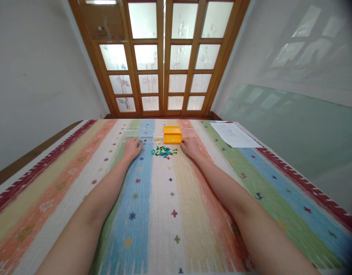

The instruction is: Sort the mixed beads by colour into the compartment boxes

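My left hand (133,148) rests on the table, loosely curved, with thumb and fingertips a little apart and nothing visible between them. It lies at the near edge of a clear plastic box (130,134). My right hand (190,146) is beside the right near corner of an orange box (172,130); its fingers are slightly bent, and whether they touch the box is hard to see. Between the hands lies a loose pile of small green, blue and dark pieces (163,151), too small to name. A small clear container (158,138) with something yellow inside stands left of the orange box.
Another clear box (189,132) sits behind my right hand. A printed white sheet (234,134) lies at the far right of the table. A striped tablecloth (161,214) covers the table. Beyond its far edge stand wooden doors (164,76) with glass panes.
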### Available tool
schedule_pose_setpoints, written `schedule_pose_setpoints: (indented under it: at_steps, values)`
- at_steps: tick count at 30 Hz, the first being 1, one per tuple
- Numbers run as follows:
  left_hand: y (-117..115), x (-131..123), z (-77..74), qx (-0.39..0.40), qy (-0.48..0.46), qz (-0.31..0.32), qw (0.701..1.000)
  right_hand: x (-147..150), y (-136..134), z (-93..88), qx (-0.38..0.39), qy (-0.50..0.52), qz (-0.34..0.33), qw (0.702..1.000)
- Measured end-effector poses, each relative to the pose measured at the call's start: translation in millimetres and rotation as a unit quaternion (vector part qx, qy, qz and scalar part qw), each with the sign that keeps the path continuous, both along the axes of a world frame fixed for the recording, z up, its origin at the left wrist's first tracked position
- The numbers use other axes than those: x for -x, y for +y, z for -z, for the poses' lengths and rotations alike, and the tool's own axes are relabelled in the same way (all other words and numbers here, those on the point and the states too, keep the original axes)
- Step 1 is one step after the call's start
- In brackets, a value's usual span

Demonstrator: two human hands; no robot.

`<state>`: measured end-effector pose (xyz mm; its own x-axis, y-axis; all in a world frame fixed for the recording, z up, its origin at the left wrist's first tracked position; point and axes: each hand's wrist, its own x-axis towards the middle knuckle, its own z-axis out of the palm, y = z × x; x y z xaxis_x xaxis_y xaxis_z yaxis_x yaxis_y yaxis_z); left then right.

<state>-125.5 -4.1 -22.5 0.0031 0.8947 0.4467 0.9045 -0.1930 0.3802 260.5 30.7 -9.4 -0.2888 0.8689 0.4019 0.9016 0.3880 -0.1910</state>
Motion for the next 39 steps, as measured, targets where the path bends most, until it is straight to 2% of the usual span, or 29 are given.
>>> schedule_pose_setpoints:
  at_steps: [4,15,22,31,39]
  values:
    - [-3.4,-0.4,-0.8,0.009,0.015,0.021,1.000,-1.3,1.1,1.2,0.010,-0.009,0.008,1.000]
    - [-2.7,1.9,1.0,0.014,0.039,0.013,0.999,-1.3,-1.8,2.0,0.013,-0.001,-0.007,1.000]
    - [-1.9,3.2,2.0,0.007,-0.001,0.020,1.000,-2.2,-4.5,0.8,0.018,-0.031,-0.036,0.999]
    - [-0.9,5.0,3.6,0.008,0.023,0.002,1.000,-2.4,-5.9,-0.9,0.025,-0.037,-0.060,0.997]
    - [-4.0,5.0,1.5,0.002,0.026,-0.020,0.999,-0.9,-8.7,-2.0,0.011,-0.039,-0.053,0.998]
